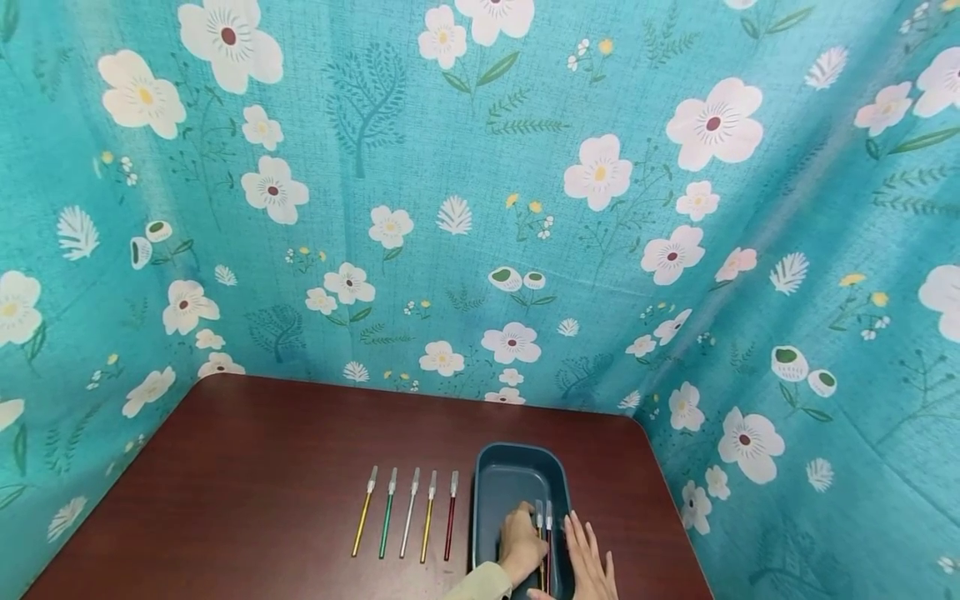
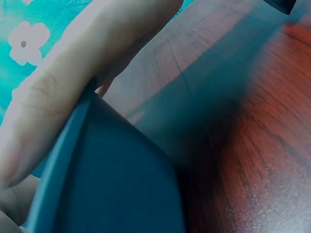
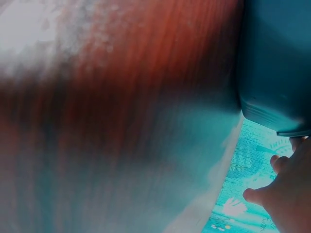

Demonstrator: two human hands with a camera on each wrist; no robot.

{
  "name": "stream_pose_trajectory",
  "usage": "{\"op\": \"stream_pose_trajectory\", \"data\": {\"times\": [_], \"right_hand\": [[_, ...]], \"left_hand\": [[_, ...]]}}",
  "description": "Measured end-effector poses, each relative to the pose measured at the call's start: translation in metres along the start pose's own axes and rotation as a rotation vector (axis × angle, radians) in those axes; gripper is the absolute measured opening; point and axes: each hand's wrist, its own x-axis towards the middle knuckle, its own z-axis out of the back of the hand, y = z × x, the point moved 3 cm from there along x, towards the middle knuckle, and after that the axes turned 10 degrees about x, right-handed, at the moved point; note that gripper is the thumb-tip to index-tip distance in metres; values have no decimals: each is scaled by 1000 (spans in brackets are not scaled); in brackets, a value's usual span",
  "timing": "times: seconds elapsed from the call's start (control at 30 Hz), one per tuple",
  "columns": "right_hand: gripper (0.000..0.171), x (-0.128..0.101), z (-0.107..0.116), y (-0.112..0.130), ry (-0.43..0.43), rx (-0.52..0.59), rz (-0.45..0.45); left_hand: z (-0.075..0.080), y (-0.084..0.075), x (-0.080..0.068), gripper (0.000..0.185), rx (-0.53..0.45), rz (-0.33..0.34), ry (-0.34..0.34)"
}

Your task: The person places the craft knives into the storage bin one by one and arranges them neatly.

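Observation:
A dark teal tray point(image 1: 495, 467) stands on the brown table, with two capped pens lying in its right half. My left hand point(image 1: 519, 543) reaches into the tray, its fingers curled on the gold pen point(image 1: 539, 518). A dark red pen point(image 1: 549, 533) lies right beside it. My right hand point(image 1: 588, 560) lies flat with straight fingers against the tray's right rim. In the left wrist view a finger point(image 2: 73, 82) lies along the tray's rim point(image 2: 63, 155). The right wrist view shows the tray's outer wall point(image 3: 277, 68) and my right hand's fingertips point(image 3: 282, 194).
Several coloured pens point(image 1: 408, 523) lie in a neat row on the table point(image 1: 247, 467) left of the tray. Flowered teal cloth point(image 1: 480, 208) walls the table at the back and both sides. The table's right edge runs close to the tray.

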Motion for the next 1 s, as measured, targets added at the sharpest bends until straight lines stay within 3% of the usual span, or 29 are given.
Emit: {"op": "stream_pose_trajectory", "data": {"times": [0.27,0.53,0.77,0.87,1.0], "right_hand": [[118,3,3,2,45,24,-37],[116,3,3,3,34,-11,-20],[116,0,0,0,1,-14,15],[116,-2,-1,-1,-26,-29,42],[115,-2,-1,1,-26,-28,30]], "left_hand": [[-5,-4,0,47,33,14,-9],[-5,-4,0,45,25,-19,-27],[2,-7,-3,45,40,-18,2],[9,-10,-3,45,9,-20,7],[19,-14,-1,47,-108,-36,20]]}}
